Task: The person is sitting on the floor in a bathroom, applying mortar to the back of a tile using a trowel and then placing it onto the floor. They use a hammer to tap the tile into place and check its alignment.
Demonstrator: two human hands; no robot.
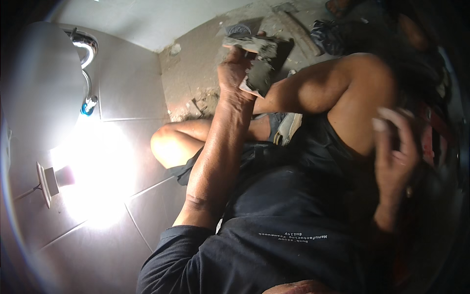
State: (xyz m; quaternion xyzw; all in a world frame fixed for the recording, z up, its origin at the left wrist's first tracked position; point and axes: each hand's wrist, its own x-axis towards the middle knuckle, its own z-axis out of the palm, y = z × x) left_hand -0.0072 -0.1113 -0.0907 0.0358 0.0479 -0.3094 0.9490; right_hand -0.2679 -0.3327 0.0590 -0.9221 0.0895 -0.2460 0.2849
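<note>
My left hand (234, 73) reaches forward and is closed around an L-shaped cut tile (258, 76). Grey wet mortar covers the tile's upturned face, and a reddish edge shows along its rim. My thumb and palm are at its left side; some fingers are hidden behind it. Off to the right, beside my raised knee, my right hand (397, 154) is slightly blurred. Its fingers are bent but apart, and nothing shows in them. Below the tile, a pale shoe (289, 128) shows between my legs.
A round grate (238, 30) sits on the rough floor past the tile. A wooden-handled hammer (299, 33) and a dark plastic bag (329, 36) lie farther right. Rubble (200, 104) edges the tiled wall (128, 88). A glaring lamp (100, 176) and chrome pipe (89, 51) are left.
</note>
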